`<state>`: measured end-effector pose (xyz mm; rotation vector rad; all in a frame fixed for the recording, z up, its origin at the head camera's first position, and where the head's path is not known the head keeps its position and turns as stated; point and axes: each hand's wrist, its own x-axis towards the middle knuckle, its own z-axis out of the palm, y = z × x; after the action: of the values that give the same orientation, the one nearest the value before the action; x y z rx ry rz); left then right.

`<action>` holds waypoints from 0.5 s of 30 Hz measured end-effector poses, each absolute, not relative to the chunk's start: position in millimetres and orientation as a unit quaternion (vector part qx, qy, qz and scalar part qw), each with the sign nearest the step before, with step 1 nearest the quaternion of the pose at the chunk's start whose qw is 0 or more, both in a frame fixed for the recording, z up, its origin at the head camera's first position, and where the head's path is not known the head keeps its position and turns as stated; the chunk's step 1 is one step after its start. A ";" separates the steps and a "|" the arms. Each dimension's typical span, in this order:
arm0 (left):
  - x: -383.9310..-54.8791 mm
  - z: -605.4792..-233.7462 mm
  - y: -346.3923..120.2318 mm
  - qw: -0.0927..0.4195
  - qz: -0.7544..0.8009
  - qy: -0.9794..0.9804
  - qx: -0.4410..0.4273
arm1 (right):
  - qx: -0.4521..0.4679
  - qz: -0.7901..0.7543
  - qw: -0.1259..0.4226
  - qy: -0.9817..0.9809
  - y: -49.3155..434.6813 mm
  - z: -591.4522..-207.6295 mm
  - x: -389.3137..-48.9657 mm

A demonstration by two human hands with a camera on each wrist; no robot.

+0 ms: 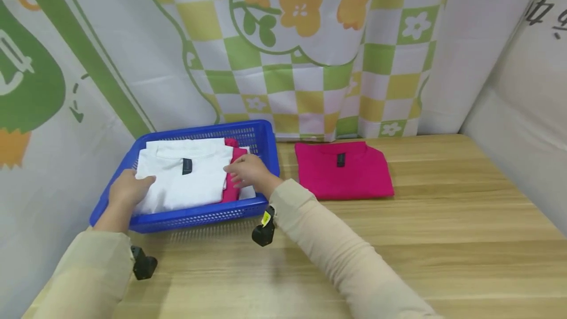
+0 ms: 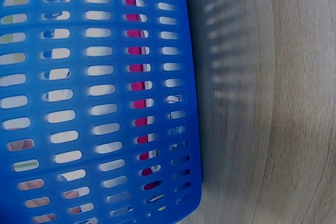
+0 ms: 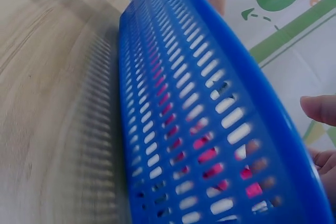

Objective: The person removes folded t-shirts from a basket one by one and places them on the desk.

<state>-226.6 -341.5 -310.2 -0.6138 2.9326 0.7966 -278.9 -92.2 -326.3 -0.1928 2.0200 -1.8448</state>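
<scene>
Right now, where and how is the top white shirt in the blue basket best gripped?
Probably by its two side edges: left grip from the left, right grip from the right. The white shirt lies folded flat on other garments in the blue basket, so supporting both sides should keep its fold.

In the head view, the white T-shirt point(image 1: 199, 183) covers most of the pink garment point(image 1: 231, 190) beneath it, and the print on its black neck label point(image 1: 187, 166) is too small to read. Most fingers of the left hand point(image 1: 128, 188) are hidden. The right wrist view cuts off the right hand point(image 1: 252, 170); the left wrist view crops the blue basket point(image 1: 177, 212), its slots giving only glimpses of cloth.
</scene>
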 end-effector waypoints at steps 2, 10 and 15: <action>-228.6 -311.0 -342.1 0.029 0.260 0.945 -0.194 | -0.067 -0.652 0.199 0.729 -96.7 -328.0 -279.3; -236.2 -311.7 -341.3 0.035 0.275 0.935 -0.220 | -0.041 -0.632 0.217 0.743 -115.5 -328.6 -279.1; -239.6 -313.7 -339.9 0.042 0.267 0.934 -0.232 | -0.028 -0.578 0.215 0.787 -123.6 -327.7 -278.6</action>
<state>-239.6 -339.9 -313.7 -0.7099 2.8590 0.8180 -278.6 -123.6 -327.7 -0.0784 2.1827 -1.6019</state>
